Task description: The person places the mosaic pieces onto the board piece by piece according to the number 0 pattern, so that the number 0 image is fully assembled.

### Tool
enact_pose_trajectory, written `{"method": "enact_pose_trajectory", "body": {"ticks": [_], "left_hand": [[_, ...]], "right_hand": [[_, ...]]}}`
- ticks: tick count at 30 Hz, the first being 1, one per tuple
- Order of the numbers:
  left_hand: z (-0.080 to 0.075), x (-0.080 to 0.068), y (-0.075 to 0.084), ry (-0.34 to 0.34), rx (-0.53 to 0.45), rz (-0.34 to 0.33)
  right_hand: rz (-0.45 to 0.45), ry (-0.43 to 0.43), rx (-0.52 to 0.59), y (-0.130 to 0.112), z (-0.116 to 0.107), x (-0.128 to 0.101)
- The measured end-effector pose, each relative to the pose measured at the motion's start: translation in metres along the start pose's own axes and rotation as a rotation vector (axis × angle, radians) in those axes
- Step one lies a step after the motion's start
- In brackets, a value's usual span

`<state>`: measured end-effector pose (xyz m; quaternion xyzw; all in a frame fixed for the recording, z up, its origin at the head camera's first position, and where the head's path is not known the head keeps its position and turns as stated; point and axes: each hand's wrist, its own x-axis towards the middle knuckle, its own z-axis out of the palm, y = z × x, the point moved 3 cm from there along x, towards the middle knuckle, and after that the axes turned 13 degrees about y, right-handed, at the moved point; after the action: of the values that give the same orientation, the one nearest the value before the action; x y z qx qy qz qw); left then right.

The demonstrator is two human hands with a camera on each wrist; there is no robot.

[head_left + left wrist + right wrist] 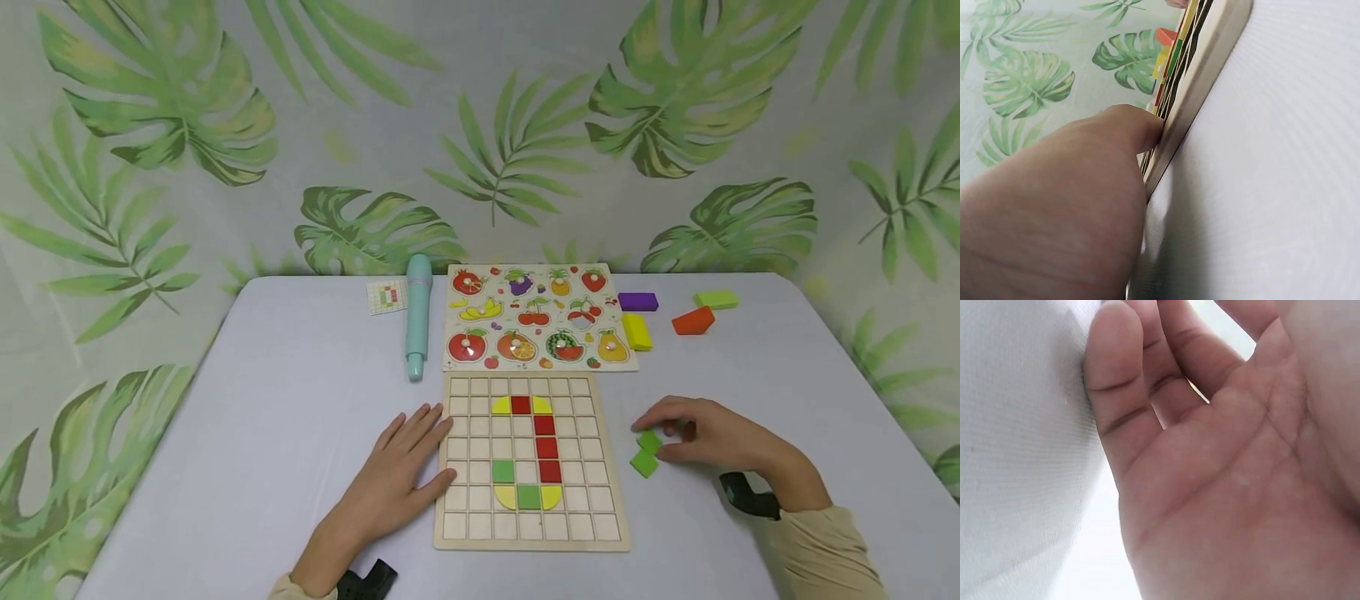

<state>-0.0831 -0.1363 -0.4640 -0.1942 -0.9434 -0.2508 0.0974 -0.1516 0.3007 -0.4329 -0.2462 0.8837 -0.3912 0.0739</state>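
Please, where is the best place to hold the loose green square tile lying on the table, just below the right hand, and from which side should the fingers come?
The green square tile lies flat, turned like a diamond, right of the grid board. Probably best to pinch two opposite edges from above: it looks thin, so only its edges offer grip. The right hand is nearest, touching the neighbouring green tile; come from that side, clear of the board.

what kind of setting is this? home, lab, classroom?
Likely a staged tabletop recording set, not a lived-in room. A leaf-print backdrop hangs behind a table under a plain white cover, which holds only children's puzzles: a grid board and a fruit peg puzzle.
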Motion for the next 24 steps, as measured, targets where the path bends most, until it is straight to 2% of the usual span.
{"method": "enact_pose_trajectory", "body": {"ticks": [7,18,24], "left_hand": [[-0.001,0.000,0.000,0.009,-0.012,0.001],[-0.001,0.001,0.002,-0.008,-0.019,-0.009],[-0.002,0.000,0.001,-0.006,-0.009,-0.010]], "right_hand": [[-0.015,0.074,-0.092,-0.005,0.004,0.006],[-0.008,0.160,-0.114,-0.021,0.022,0.017],[-0.056,0.222,-0.131,-0.039,0.038,0.031]]}}
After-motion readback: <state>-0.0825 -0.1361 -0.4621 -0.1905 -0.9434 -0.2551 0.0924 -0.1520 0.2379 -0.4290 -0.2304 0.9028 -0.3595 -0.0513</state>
